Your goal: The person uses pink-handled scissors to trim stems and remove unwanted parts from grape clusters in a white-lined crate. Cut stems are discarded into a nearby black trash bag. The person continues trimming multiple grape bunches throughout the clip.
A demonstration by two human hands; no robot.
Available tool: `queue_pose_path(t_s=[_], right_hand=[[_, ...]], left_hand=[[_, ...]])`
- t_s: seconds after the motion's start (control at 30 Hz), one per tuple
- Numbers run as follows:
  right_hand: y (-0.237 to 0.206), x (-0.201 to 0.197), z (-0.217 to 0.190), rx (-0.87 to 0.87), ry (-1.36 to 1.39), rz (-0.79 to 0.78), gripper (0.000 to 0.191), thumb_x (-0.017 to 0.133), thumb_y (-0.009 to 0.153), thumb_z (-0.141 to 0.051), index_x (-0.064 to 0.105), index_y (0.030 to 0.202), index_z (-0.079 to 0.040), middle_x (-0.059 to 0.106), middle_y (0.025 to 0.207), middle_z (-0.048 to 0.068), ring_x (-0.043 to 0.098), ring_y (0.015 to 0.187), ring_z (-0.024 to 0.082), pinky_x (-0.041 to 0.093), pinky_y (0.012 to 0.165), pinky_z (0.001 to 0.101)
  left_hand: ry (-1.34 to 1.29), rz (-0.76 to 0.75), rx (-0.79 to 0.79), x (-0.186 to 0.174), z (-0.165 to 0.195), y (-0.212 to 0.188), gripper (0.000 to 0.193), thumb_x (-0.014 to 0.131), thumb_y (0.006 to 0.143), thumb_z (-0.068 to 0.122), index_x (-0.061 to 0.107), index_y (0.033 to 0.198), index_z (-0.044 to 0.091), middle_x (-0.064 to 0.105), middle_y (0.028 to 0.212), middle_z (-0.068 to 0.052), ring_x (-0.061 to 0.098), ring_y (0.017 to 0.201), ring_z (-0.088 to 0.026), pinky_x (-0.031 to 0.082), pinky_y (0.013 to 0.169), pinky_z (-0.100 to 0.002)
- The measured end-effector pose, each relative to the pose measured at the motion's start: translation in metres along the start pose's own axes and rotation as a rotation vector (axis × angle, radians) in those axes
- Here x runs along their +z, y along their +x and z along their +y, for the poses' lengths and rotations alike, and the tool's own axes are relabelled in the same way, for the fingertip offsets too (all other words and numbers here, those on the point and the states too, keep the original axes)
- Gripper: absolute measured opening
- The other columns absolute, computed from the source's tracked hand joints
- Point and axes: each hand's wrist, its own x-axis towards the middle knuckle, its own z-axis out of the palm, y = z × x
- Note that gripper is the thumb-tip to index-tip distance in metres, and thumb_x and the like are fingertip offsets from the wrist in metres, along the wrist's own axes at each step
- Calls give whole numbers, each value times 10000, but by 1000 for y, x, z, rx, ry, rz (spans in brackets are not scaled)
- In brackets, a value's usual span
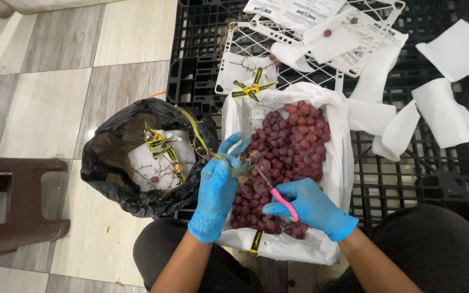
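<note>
Taking the box of red grapes [291, 146] as the anchor, here's the layout. Way off to its left sits a brown plastic stool [14, 203] on the tiled floor [55, 81]. Closer in, right beside the box's left edge, there's a black bin bag [112, 163] standing open, with bare grape stems and a yellow-and-black strap [161, 147] lying on white paper inside.

The left hand [216, 187], in a blue glove, hovers over the box's left rim, between the bag and the grapes. Its fingers are pinched closed around a greenish stem [202, 142] that arcs up and back over the bag's edge.

The grapes themselves fill a white-lined box straight in front of the person's knees, on a black plastic pallet [191, 49].

The right hand [308, 205], also gloved in blue, is over the lower part of the box, curled shut around pink-handled scissors [274, 192]. The blades point up-left toward the stem the other hand has; can't tell how far apart the blades are.

Behind the box there's a white wire crate [278, 46] with paper sheets, and to the right of the box loose white paper pieces [441, 111] are scattered over the pallet.
</note>
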Motion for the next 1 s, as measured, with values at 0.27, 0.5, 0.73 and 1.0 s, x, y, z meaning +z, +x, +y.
queue_pose_path(t_s=[0.27, 0.5, 0.73, 1.0], right_hand=[[4, 2, 6, -61, -147, 82, 411, 883, 787, -337, 655, 693, -9, 552, 543, 27, 462, 522, 68, 393, 478, 272], [-3, -13, 7, 12, 41, -78, 267, 769, 824, -283, 737, 778, -22, 682, 601, 29, 602, 531, 77, 439, 473, 266], [-4, -8, 10, 64, 132, -224, 370, 700, 880, -340, 759, 799, 17, 658, 567, 57, 623, 532, 114, 461, 514, 270], [-1, -2, 11, -18, 155, -216, 453, 642, 955, -397, 770, 810, 13, 666, 604, 49, 649, 593, 107, 470, 575, 250]], left_hand=[[83, -112, 5, 6, 2, -5, 293, 713, 1031, 365, 728, 990, 74, 436, 1586, -166, 423, 1503, -406, 274, 1280, -551], [-38, 17, -40, 5, 11, -1, 300, 717, 984, 399, 716, 969, 99, 428, 1575, -123, 402, 1487, -389, 388, 1158, -570], [26, -49, 42, 7, 22, -4, 323, 736, 1005, 423, 716, 974, 102, 411, 1591, -119, 363, 1541, -390, 360, 1241, -583], [78, -82, 91, 17, 20, -10, 336, 768, 983, 430, 708, 949, 102, 430, 1560, -147, 368, 1544, -385, 297, 1293, -627]])
